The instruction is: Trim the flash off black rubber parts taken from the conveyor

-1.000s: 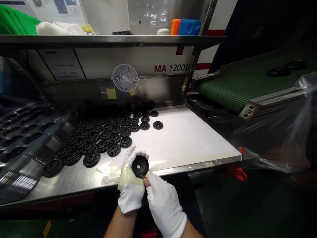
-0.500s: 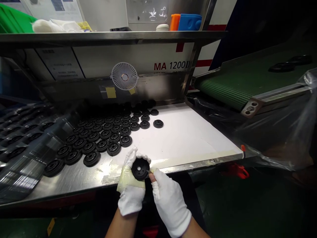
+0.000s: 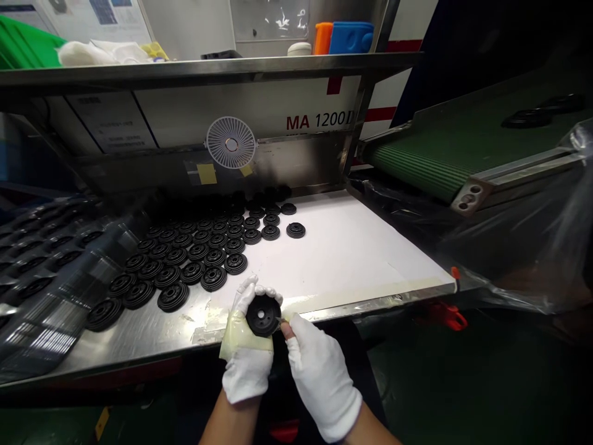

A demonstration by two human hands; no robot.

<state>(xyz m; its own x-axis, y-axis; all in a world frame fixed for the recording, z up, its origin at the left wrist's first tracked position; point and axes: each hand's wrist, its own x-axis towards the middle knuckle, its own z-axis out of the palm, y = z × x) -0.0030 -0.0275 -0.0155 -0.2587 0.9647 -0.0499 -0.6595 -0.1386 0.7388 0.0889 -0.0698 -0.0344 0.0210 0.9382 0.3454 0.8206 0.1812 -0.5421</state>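
Note:
My left hand [image 3: 248,355], in a white glove with yellowish tape around the palm, is closed around a round black plastic wheel [image 3: 260,322]. The wheel's hollow face, with a hole at its centre, is turned up toward me. My right hand [image 3: 319,371], gloved in white with a bare thumb tip, pinches a small blade [image 3: 280,319] whose tip touches the wheel's right rim. Most of that blade is hidden by the fingers. Beyond my hands, many similar black wheels [image 3: 214,278] lie in rows on the steel bench. One wheel [image 3: 295,230] sits apart on the white sheet.
A white sheet [image 3: 352,247] covers the bench's right part. Stacked clear trays [image 3: 88,278] stand at left. A green conveyor belt [image 3: 430,154] carrying black parts is at right, plastic film below it. A small fan [image 3: 231,143] hangs under the steel shelf [image 3: 208,68].
The blade stays at the wheel's right rim, and my right hand has shifted very slightly right and down. The wheel remains in my left hand; the camera view has moved a little.

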